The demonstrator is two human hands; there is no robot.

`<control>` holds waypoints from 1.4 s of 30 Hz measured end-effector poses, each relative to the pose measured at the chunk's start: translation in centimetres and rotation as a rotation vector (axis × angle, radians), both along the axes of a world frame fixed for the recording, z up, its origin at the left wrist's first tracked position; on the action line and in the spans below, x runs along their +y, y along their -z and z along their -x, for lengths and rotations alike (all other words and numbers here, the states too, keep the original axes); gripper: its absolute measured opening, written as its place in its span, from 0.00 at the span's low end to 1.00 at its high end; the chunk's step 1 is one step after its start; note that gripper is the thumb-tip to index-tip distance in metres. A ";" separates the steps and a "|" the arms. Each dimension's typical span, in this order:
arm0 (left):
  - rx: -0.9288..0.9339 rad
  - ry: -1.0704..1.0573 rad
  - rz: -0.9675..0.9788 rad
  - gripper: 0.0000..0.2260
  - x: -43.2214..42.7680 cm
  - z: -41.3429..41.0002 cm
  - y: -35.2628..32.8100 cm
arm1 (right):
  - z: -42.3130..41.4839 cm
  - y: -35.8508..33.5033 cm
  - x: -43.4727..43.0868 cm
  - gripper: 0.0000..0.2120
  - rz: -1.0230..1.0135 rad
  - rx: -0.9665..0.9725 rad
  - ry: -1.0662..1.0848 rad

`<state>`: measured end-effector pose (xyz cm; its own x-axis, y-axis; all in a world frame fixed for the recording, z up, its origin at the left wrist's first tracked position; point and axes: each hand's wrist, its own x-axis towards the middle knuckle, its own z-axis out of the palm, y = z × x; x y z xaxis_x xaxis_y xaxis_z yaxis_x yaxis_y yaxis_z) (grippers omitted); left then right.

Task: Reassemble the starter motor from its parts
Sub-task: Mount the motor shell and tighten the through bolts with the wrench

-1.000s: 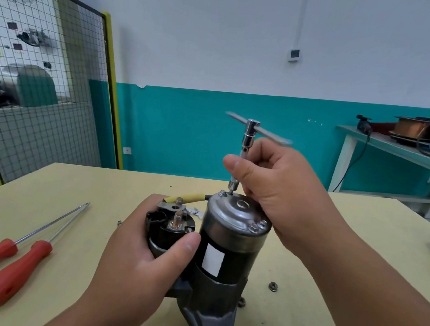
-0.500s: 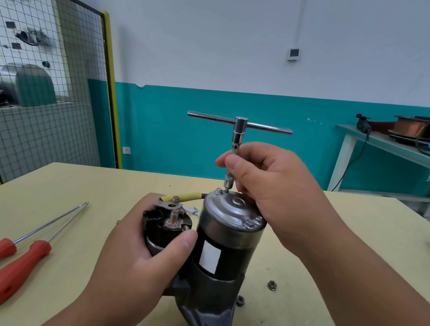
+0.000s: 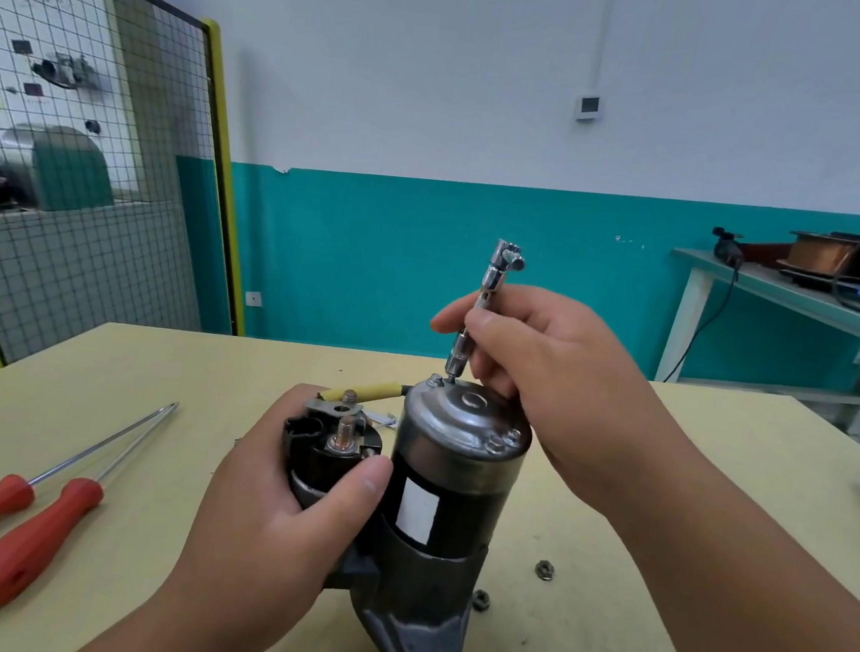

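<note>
While left hand (image 3: 269, 508) grips starter motor (image 3: 448, 486) upright on tabletop (image 3: 157, 371), right hand (image 3: 558, 367) pinches T-handle socket wrench (image 3: 489, 299) shaft; socket on end-cap bolt (image 3: 448, 378).

The left hand (image 3: 269, 514) grips the upright starter motor (image 3: 448, 492) on the desk (image 3: 603, 586) — the right hand (image 3: 542, 376) pinches a T-handle wrench (image 3: 489, 299) set on its top bolt (image 3: 449, 379).

Bright, even indoor light; source out of view. Soft, faint shadow on the surface (image 3: 131, 369) at the base of the starter motor (image 3: 449, 507). Small specular highlights on its metal end cap (image 3: 465, 413). Wide-angle bowing toward frame edges: yellow fence post (image 3: 223, 181) leans. Centre sharp, background slightly soft.
</note>
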<state>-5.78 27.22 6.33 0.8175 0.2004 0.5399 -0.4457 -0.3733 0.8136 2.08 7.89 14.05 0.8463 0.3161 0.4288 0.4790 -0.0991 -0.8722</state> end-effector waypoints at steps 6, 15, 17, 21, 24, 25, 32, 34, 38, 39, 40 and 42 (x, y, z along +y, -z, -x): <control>0.004 0.010 0.012 0.15 -0.3 0.1 -0.1 | -0.2 0.3 0.2 0.13 -0.021 -0.062 0.063; 0.009 -0.022 0.000 0.18 -0.1 0.1 0.0 | 0.1 0.2 0.2 0.07 0.057 -0.053 0.040; 0.005 -0.027 -0.015 0.17 0.0 0.1 0.0 | 0.1 0.2 0.1 0.09 0.082 -0.056 0.044; -0.001 -0.013 -0.008 0.16 -0.1 0.1 0.0 | 0.1 0.1 0.3 0.08 0.055 -0.082 0.079; -0.003 -0.006 -0.003 0.16 -0.2 0.1 0.0 | 0.2 0.2 0.4 0.10 0.003 -0.052 0.097; -0.003 -0.006 -0.004 0.16 -0.2 0.1 0.0 | 0.2 0.2 0.5 0.09 -0.009 -0.041 0.090; 0.002 0.000 0.013 0.15 -0.3 0.1 -0.1 | 0.3 0.2 0.4 0.07 0.011 -0.011 0.059; 0.005 0.003 0.020 0.15 -0.3 0.2 -0.1 | 0.3 0.1 0.3 0.07 0.033 -0.024 0.066; 0.010 0.010 0.028 0.16 -0.4 0.2 -0.2 | 0.3 0.2 0.5 0.08 -0.019 -0.033 0.070; 0.009 0.011 0.028 0.16 -0.4 0.2 -0.2 | 0.2 0.2 0.6 0.10 -0.025 -0.035 0.084; 0.009 0.008 0.023 0.16 -0.4 0.2 -0.2 | 0.2 0.3 0.6 0.10 -0.023 -0.038 0.096; 0.017 -0.004 0.010 0.17 -0.3 0.2 -0.1 | 0.2 0.3 0.5 0.06 -0.022 -0.037 0.090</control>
<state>-5.95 26.96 6.39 0.8257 0.2087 0.5240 -0.4305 -0.3671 0.8246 1.87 8.41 13.74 0.8542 0.2295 0.4665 0.5010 -0.1240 -0.8565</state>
